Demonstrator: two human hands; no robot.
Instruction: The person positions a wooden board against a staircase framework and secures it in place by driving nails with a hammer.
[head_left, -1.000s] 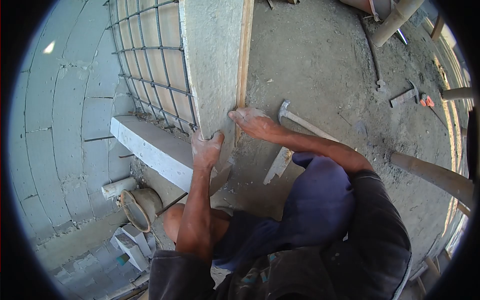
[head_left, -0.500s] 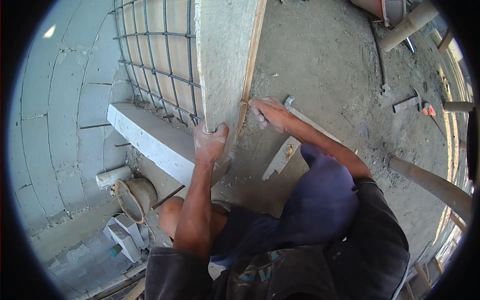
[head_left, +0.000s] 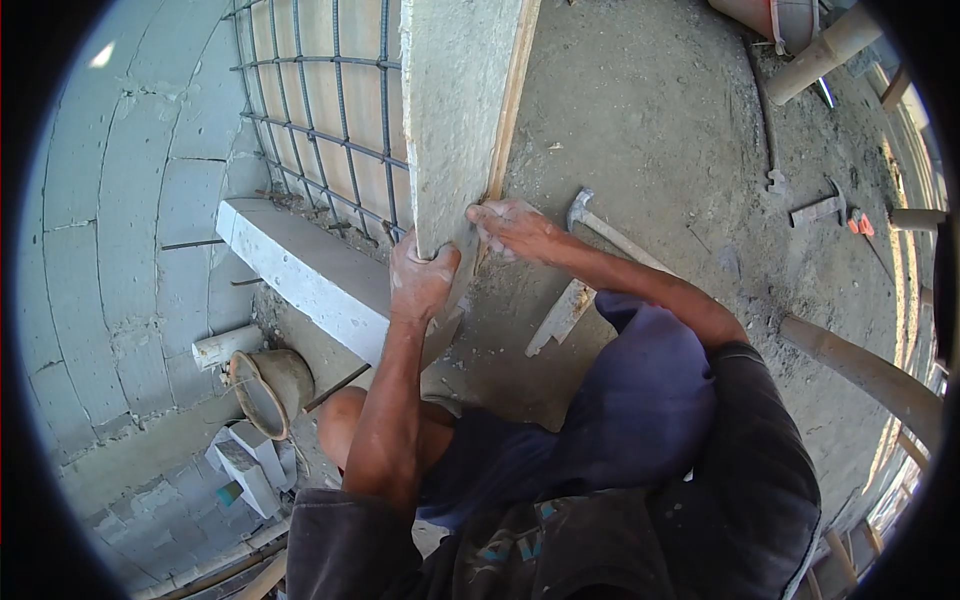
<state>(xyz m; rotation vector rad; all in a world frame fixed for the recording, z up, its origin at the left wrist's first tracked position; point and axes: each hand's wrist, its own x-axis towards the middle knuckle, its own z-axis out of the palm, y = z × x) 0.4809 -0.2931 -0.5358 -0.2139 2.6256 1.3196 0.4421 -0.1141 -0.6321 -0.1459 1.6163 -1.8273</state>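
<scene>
My left hand (head_left: 421, 278) is closed round the lower left edge of a tall, whitish, rough-faced board (head_left: 455, 110), thumb on its front face. At the board's right edge, my right hand (head_left: 515, 230) has its fingers curled in, with the fingertips pressed against the board near a thin wooden strip (head_left: 506, 130). Anything small between those fingertips is hidden from me. Behind the board stands a grid of steel rebar (head_left: 340, 135). A pale block (head_left: 300, 270) lies on the ground to the left of my left hand.
A claw hammer (head_left: 610, 228) and a wood offcut (head_left: 562, 318) lie right of my hands. Further right are another hammer (head_left: 822, 206), a long metal bar (head_left: 765, 120) and wooden poles (head_left: 865, 375). A bucket (head_left: 285, 390) and block pieces (head_left: 250, 470) sit lower left by the block wall (head_left: 130, 230).
My right hand has moved left and slightly down, from pinching a thin strand at the strip to pressing on the board's edge. My left hand keeps its grip.
</scene>
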